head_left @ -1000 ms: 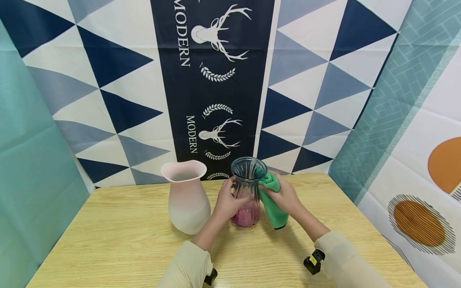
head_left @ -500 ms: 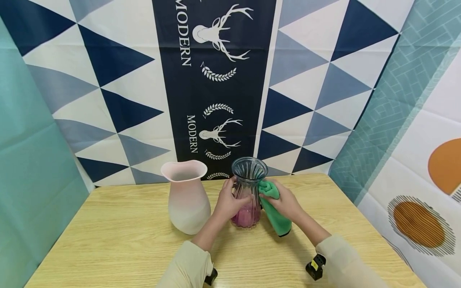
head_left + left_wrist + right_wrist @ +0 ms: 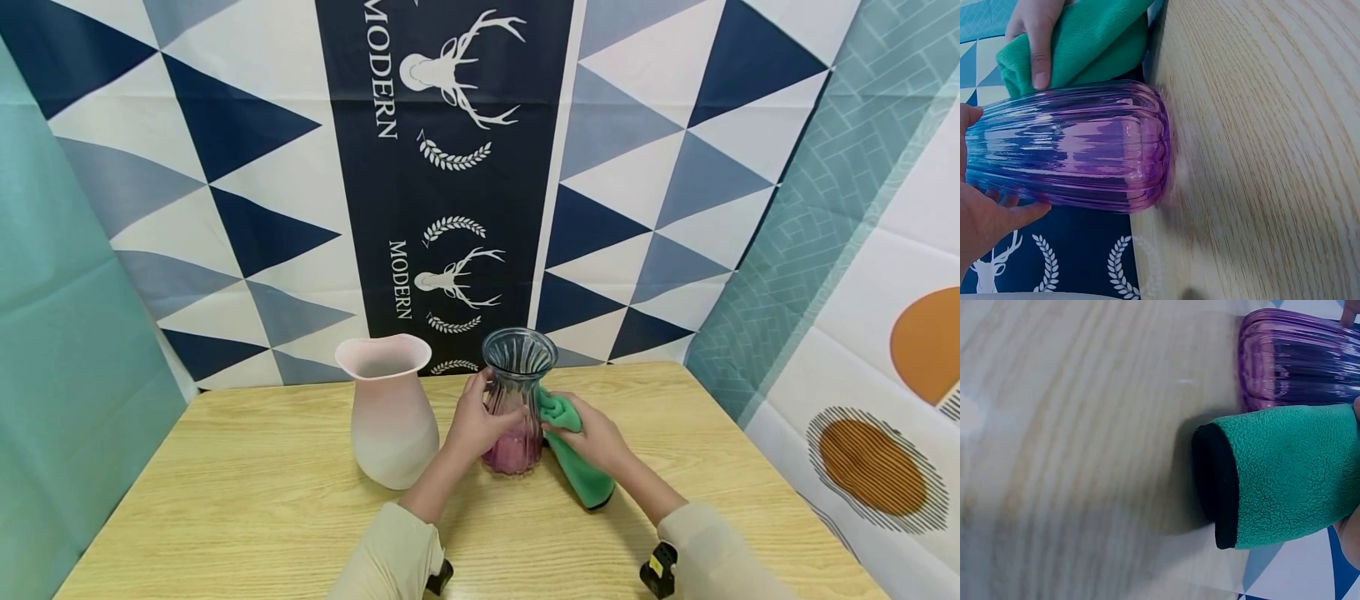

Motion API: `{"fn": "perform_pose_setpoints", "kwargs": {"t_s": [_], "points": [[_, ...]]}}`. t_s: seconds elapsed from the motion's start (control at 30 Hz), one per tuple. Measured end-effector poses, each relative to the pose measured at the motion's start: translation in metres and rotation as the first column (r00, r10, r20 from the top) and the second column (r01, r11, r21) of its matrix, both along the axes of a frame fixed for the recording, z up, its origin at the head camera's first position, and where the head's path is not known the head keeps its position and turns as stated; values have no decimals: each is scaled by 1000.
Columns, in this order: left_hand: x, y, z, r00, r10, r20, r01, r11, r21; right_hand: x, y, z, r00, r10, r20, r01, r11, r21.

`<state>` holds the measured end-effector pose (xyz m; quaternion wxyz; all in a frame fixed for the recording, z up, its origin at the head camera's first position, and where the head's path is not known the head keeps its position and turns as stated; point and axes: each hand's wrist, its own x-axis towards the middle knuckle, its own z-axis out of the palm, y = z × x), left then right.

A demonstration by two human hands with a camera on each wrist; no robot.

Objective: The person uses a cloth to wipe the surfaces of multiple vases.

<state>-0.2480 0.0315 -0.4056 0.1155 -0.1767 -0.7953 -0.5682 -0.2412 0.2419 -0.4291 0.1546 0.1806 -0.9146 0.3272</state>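
A ribbed glass vase [image 3: 517, 408], blue-grey at its flared rim and pink-purple at the base, stands upright on the table. My left hand [image 3: 474, 421] grips it round the left side, thumb across the front. My right hand [image 3: 596, 433] holds a folded green cloth [image 3: 581, 471] with a black edge, pressed to the vase's right side below the neck. In the left wrist view the cloth [image 3: 1094, 44] touches the glass beside the fingers. The right wrist view shows the cloth's hanging end [image 3: 1291, 475] near the vase's purple base [image 3: 1272, 359].
A white vase [image 3: 393, 425] with a pinkish wavy rim stands left of the glass one, close to my left forearm. The pale wooden table [image 3: 247, 500] meets a patterned wall covering [image 3: 450, 183] at its back edge. Teal covering [image 3: 82, 350] hangs on the left.
My right hand and the green cloth have slid down the right side of the glass vase, from near the rim to below the neck. The left hand and both vases have stayed put.
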Motion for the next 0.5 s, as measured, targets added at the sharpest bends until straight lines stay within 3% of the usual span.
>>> {"fn": "perform_pose_setpoints", "kwargs": {"t_s": [0.23, 0.5], "points": [[2, 1, 0, 1000, -5, 7, 5, 1000, 9, 2, 4, -10, 1000, -5, -3, 5, 999, 54], [3, 1, 1, 1000, 5, 11, -5, 1000, 7, 3, 4, -13, 999, -5, 34, 3, 999, 51]]}}
